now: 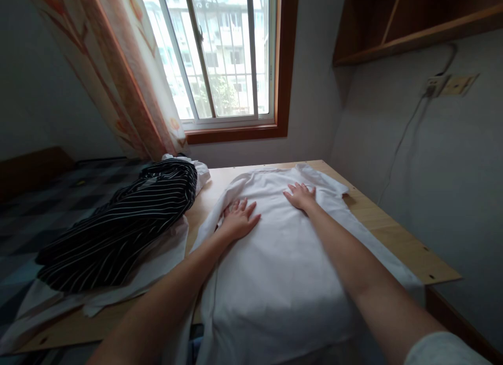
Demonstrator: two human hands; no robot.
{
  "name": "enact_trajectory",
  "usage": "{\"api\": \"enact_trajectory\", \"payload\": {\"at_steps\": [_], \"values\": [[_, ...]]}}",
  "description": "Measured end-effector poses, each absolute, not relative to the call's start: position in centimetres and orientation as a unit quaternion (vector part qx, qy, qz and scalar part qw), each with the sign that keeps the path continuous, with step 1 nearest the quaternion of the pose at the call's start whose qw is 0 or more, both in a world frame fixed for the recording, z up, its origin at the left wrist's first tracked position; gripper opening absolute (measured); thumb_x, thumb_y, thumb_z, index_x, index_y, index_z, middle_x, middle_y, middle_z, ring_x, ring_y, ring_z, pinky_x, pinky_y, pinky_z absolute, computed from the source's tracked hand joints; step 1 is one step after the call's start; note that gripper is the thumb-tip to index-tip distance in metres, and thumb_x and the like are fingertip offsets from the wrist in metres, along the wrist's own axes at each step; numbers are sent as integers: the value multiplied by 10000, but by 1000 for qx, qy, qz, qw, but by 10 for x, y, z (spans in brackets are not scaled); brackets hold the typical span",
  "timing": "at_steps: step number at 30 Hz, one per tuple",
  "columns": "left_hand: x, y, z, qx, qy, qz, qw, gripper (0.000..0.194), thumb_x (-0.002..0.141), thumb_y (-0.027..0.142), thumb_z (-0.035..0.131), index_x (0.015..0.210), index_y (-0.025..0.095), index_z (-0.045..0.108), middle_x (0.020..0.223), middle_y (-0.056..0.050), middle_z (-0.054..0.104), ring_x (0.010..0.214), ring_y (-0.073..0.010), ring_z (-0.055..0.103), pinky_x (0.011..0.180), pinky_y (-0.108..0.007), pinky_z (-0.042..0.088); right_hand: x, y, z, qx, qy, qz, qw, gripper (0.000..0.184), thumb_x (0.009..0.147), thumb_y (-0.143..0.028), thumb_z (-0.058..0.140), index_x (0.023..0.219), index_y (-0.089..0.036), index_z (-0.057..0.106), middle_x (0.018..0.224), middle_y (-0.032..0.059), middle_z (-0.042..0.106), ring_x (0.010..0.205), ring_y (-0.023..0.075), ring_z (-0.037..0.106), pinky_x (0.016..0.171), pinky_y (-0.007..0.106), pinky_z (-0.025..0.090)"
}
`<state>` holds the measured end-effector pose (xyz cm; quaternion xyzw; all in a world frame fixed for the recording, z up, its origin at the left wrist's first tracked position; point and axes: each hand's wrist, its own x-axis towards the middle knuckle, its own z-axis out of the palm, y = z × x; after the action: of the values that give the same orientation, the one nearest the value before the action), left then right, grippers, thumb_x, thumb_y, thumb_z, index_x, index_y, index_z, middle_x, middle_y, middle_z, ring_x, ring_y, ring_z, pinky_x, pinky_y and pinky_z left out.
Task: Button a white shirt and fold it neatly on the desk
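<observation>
A white shirt (275,260) lies spread on a wooden board (396,239) in front of me. My left hand (239,217) rests flat on the shirt's left side, fingers stretched out toward the collar end. My right hand (301,195) lies flat on the upper middle of the shirt, fingers spread, close to the far edge. Neither hand holds anything. Both forearms reach across the cloth from the near edge.
A black garment with thin white stripes (129,218) lies in a heap on another white cloth (118,291) at the left. Beyond it is a checkered bed cover (43,208). A window (220,56) with a curtain (129,77) is ahead; a wall with a socket (436,85) stands at right.
</observation>
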<state>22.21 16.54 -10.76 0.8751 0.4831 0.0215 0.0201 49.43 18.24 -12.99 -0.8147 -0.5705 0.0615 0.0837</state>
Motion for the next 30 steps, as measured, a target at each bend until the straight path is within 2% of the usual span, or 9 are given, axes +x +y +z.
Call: {"api": "enact_trajectory", "payload": {"at_steps": [5, 8, 10, 12, 15, 19, 22, 25, 30], "values": [[219, 200, -100, 904, 425, 0, 48, 686, 942, 657, 231, 1521, 301, 322, 1625, -56, 208, 1499, -292, 151, 1189, -485, 155, 502, 181, -132, -809, -572, 36, 132, 606, 935, -571, 350, 1449, -265, 448, 1573, 111, 316, 1428, 326, 280, 1121, 678, 104], [224, 203, -99, 899, 436, -8, 39, 659, 960, 624, 215, 1527, 300, 302, 1629, -44, 192, 1502, -285, 141, 1185, -500, 161, 503, 177, -126, -802, -567, -10, 189, 476, 927, -394, 433, 1363, -232, 539, 1534, 126, 371, 1388, 302, 348, 1137, 615, 187], [229, 197, -99, 891, 454, -5, 16, 621, 977, 579, 227, 1519, 290, 320, 1621, -57, 222, 1491, -299, 179, 1167, -536, 186, 491, 171, -119, -783, -584, -43, 209, 415, 909, -275, 450, 1298, -231, 587, 1493, 109, 431, 1394, 286, 332, 1151, 607, 162], [233, 187, -99, 886, 463, 15, -25, 563, 995, 495, 258, 1478, 244, 402, 1571, -97, 344, 1441, -300, 305, 1150, -517, 235, 465, 163, -112, -757, -619, -50, 204, 388, 904, -230, 453, 1257, -239, 614, 1448, 93, 489, 1399, 279, 319, 1160, 618, 103], [235, 172, -92, 887, 448, 60, -92, 438, 985, 316, 324, 1306, 167, 581, 1397, -138, 547, 1288, -273, 487, 1109, -424, 317, 414, 145, -107, -725, -663, 6, 188, 426, 940, -292, 421, 1346, -264, 549, 1485, 93, 455, 1388, 270, 339, 1158, 590, 149], [214, 154, -68, 880, 447, 82, -140, 412, 928, 172, 376, 1277, 132, 592, 1324, -161, 578, 1224, -280, 507, 1043, -398, 379, 372, 124, -114, -710, -684, 85, 142, 535, 989, -506, 302, 1471, -301, 409, 1585, 88, 303, 1462, 320, 198, 1135, 647, 91], [180, 135, -49, 848, 502, 33, -165, 393, 927, 215, 413, 1258, 102, 592, 1251, -188, 602, 1181, -300, 529, 974, -401, 427, 371, 119, -118, -703, -693, 90, 131, 575, 988, -560, 272, 1486, -297, 390, 1603, 88, 264, 1477, 313, 162, 1141, 640, 40], [144, 108, -38, 802, 577, -70, -138, 398, 926, 359, 464, 1157, 85, 638, 1192, -207, 621, 1103, -323, 585, 853, -395, 485, 376, 119, -120, -699, -698, 83, 134, 572, 990, -549, 286, 1488, -287, 390, 1599, 91, 274, 1477, 302, 174, 1150, 621, 44], [108, 65, -38, 773, 606, -155, -104, 480, 953, 468, 383, 1055, 106, 682, 1097, -207, 669, 1027, -356, 639, 813, -445, 488, 376, 120, -121, -699, -698, 75, 139, 566, 991, -532, 296, 1488, -278, 392, 1594, 101, 283, 1475, 304, 179, 1145, 633, 48]]}}
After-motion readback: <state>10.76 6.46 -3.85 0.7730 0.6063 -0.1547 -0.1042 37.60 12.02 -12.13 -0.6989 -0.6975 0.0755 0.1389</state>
